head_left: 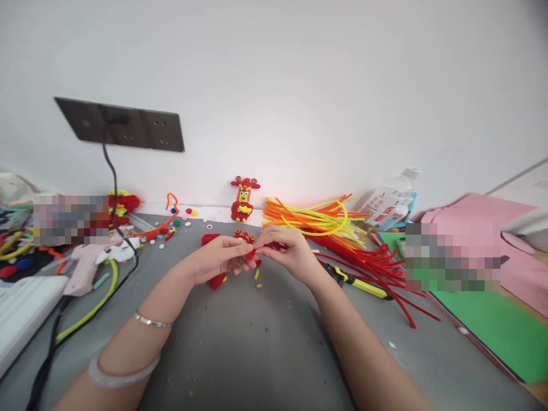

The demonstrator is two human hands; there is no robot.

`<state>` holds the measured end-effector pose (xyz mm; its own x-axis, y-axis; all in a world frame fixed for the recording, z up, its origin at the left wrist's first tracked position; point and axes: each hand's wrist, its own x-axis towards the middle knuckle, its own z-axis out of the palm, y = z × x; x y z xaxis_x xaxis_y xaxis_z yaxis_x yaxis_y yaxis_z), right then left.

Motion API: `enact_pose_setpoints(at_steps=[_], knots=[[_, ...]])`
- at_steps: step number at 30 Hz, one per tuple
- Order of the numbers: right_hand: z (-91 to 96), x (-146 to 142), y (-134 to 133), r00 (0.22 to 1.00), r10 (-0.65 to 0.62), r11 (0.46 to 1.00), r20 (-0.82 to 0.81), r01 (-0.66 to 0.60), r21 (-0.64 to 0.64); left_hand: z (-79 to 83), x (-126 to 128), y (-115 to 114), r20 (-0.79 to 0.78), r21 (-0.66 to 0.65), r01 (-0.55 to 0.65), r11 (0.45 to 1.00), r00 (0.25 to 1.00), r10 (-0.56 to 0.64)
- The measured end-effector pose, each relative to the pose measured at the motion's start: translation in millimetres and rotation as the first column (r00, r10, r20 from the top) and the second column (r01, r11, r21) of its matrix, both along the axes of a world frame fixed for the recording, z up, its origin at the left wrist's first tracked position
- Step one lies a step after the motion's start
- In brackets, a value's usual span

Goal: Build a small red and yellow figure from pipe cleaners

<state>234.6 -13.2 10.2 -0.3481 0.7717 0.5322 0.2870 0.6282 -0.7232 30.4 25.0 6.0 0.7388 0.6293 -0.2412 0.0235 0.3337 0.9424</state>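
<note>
My left hand (218,258) and my right hand (286,251) meet over the grey table (257,342), both pinching a small red pipe-cleaner piece (252,253) between the fingertips. Another red piece (217,280) lies under my left hand. A small red figure part (244,234) sits just behind my hands. A finished red and yellow pipe-cleaner figure (243,201) stands against the wall. Tiny yellow snippets (257,275) lie below my fingers.
A heap of yellow and orange pipe cleaners (312,217) and red ones (377,262) lies to the right, with a yellow-handled tool (359,282), a plastic bottle (391,202) and green and pink sheets (483,319). Left: a pink glue gun (85,265), black cable (115,188), pompoms and googly eyes (171,228).
</note>
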Motion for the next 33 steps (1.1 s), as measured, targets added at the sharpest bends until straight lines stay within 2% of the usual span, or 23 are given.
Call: enact_pose_setpoints(at_steps=[3, 6, 20, 26, 33], knots=[[1.9, -2.1, -1.5, 1.000, -0.005, 1.000, -0.002, 0.005, 0.008, 1.2, -0.2, -0.7, 0.025, -0.064, 0.015, 0.998, 1.000, -0.014], [4.0, -4.1, -3.3, 0.998, -0.054, 0.999, 0.013, 0.054, 0.003, 1.3, -0.8, -0.2, 0.038, -0.076, 0.006, 0.997, 0.999, -0.003], [5.1, -2.4, -3.9, 0.995, -0.061, 0.997, 0.080, 0.064, -0.035, 3.0, 1.0, -0.7, -0.067, 0.050, -0.028, 0.998, 0.997, 0.032], [1.7, -1.0, -2.4, 0.992, -0.110, 0.987, 0.062, 0.117, -0.109, 3.0, 2.6, -1.2, -0.102, 0.164, -0.077, 0.983, 0.990, 0.095], [-4.3, 1.3, -0.2, 0.980, -0.158, 0.973, 0.121, 0.175, -0.151, -2.3, 5.1, -2.6, -0.105, 0.368, -0.118, 0.922, 0.980, 0.168]])
